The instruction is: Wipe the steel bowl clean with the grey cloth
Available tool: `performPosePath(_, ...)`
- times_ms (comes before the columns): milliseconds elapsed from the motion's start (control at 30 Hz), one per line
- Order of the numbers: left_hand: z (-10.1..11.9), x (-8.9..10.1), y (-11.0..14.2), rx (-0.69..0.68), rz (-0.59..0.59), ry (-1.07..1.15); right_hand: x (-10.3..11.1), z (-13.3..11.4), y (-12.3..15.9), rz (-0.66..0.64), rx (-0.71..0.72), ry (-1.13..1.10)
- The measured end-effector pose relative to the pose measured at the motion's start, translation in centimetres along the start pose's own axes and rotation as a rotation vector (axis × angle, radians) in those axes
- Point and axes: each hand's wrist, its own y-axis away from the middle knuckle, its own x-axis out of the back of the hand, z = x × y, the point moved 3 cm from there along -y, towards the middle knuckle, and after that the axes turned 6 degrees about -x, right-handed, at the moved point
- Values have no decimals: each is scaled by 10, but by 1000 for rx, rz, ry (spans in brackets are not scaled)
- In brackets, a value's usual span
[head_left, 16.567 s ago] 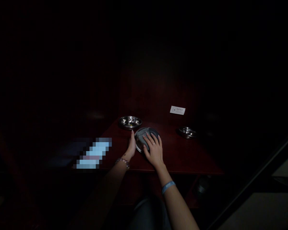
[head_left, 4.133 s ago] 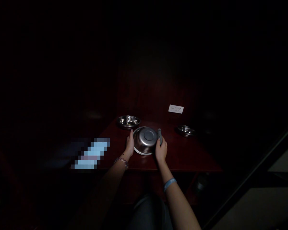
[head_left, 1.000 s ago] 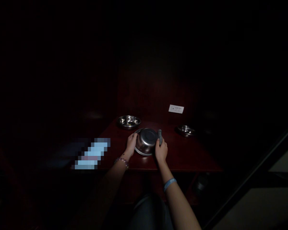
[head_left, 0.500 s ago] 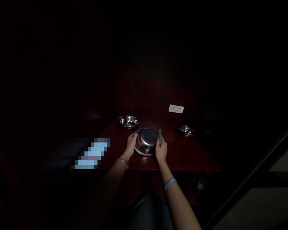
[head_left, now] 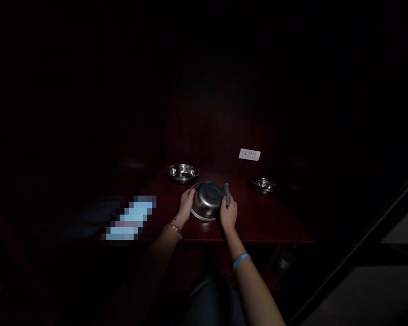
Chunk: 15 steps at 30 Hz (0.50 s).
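A steel bowl [head_left: 207, 201] rests upside down, tipped a little toward me, near the front of a dark red table [head_left: 258, 222]. My left hand [head_left: 186, 204] grips its left rim, fingers curled over the edge. My right hand [head_left: 228, 212] presses against the bowl's right side with a grey cloth [head_left: 226, 192] pinched in its fingers, the cloth sticking up beside the bowl. Both wrists wear bands.
Two more steel bowls stand upright, one [head_left: 182, 172] behind at the left and one [head_left: 263, 184] at the right. A white plate with sockets [head_left: 249, 155] sits on the dim back wall. A blurred pale patch [head_left: 131, 218] lies at the left. The surroundings are very dark.
Earlier the bowl lay upright while my right hand wiped inside it with the cloth; it has since been turned over. Over the last second nothing has visibly moved.
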Motion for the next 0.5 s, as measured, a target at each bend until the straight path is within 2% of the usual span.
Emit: performPosePath(500,0,-1,0,-2,-9,4,-1,0,-2,-34,19,-10)
